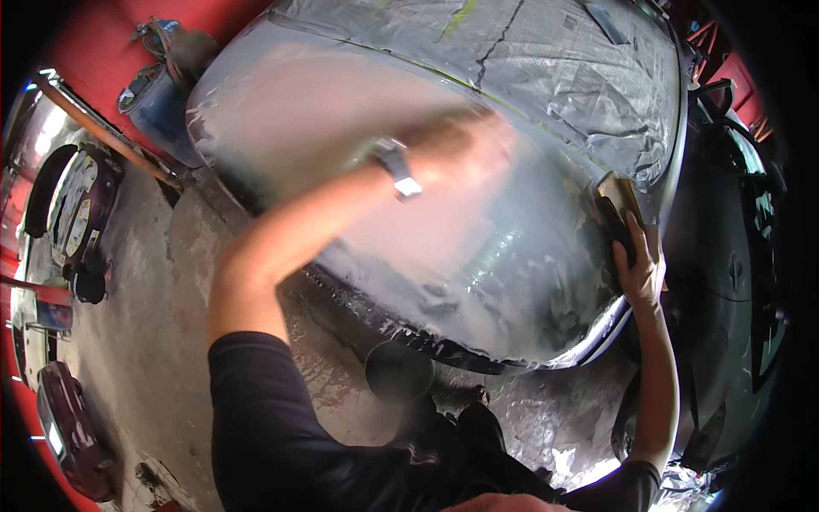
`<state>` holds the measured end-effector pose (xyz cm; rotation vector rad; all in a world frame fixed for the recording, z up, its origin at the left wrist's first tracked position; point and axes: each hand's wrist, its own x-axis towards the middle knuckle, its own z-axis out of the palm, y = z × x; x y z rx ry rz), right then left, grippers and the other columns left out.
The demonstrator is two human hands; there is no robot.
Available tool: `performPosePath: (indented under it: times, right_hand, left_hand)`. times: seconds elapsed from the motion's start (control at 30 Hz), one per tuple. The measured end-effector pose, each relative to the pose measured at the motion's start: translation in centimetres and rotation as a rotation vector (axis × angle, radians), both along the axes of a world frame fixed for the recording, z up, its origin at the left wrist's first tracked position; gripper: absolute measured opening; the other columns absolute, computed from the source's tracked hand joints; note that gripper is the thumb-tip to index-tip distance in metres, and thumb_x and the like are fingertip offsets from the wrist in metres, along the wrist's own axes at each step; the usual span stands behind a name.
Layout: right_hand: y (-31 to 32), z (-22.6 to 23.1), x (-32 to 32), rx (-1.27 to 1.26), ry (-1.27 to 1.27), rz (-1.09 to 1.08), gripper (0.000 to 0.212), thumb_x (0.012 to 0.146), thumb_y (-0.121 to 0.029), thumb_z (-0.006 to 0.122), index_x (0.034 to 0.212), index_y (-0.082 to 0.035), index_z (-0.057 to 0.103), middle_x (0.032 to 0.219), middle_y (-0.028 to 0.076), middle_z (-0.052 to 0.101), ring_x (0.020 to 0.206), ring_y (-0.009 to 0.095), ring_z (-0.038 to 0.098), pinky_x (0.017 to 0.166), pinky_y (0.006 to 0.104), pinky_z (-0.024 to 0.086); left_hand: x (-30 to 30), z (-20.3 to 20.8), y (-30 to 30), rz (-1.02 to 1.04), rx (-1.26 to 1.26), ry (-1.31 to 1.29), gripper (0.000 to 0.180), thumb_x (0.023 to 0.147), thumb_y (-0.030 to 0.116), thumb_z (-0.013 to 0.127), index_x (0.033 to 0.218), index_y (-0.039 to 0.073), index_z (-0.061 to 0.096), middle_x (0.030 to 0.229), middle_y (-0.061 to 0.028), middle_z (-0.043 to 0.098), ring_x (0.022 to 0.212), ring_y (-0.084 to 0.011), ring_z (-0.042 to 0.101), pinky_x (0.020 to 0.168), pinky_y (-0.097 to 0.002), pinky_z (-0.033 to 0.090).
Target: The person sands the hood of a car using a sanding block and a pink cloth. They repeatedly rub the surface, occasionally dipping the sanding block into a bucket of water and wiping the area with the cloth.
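A broad, curved car panel [375, 226] fills the middle, coated in pink and grey patches and wet with whitish slurry. My left hand [469, 149] is over its upper middle, the arm reaching across with a watch [397, 171] at the wrist. Motion smears the fingers, so whether they hold anything does not show. At the panel's right edge my right hand [641, 266] grips a dark sanding block [616, 229] with a tan sheet [621, 194] along one side. The block stands tilted against the edge.
Masking paper [572, 72] covers the car beyond the panel. A bucket [158, 111] stands at the far left, near an orange pole [111, 136]. A dark car [725, 282] is close on the right. Bumper-like parts [77, 205] lie along the left wall.
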<state>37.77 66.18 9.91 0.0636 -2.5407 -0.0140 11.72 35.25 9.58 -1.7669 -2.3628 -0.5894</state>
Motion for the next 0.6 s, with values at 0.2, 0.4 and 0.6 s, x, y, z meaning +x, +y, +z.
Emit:
performPosePath:
  times: [0.2, 0.4, 0.6]
  right_hand:
    - [0.1, 0.0, -0.1, 0.020, 0.016, 0.017, 0.055, 0.086, -0.017, 0.074, 0.137, -0.012, 0.057, 0.100, 0.016, 0.056, 0.088, 0.036, 0.061, 0.075, 0.0447, 0.053]
    - [-0.2, -0.1, 0.7, 0.013, -0.006, -0.021, 0.055, 0.088, -0.019, 0.072, 0.139, -0.013, 0.056, 0.102, 0.018, 0.056, 0.089, 0.037, 0.061, 0.076, 0.0451, 0.053]
    - [-0.4, 0.0, -0.2, 0.035, 0.018, 0.012, 0.054, 0.088, -0.019, 0.072, 0.140, -0.012, 0.056, 0.103, 0.016, 0.057, 0.088, 0.035, 0.061, 0.076, 0.0434, 0.052]
  left_hand:
    - [10.8, -4.3, 0.9, -0.352, 0.207, 0.046, 0.053, 0.096, 0.034, 0.062, 0.136, -0.001, 0.055, 0.149, -0.0206, 0.047, 0.142, -0.0336, 0.041, 0.119, -0.0462, 0.032]
    - [-3.6, -0.8, -12.3, 0.034, 0.202, -0.062, 0.034, 0.094, 0.021, 0.066, 0.123, 0.003, 0.060, 0.116, -0.0102, 0.068, 0.116, -0.0252, 0.062, 0.098, -0.0401, 0.049]
    - [-19.4, -4.3, -35.1, 1.049, 0.059, -0.029, 0.067, 0.103, 0.056, 0.038, 0.145, 0.005, 0.048, 0.147, -0.0208, 0.050, 0.138, -0.0339, 0.046, 0.115, -0.0396, 0.034]
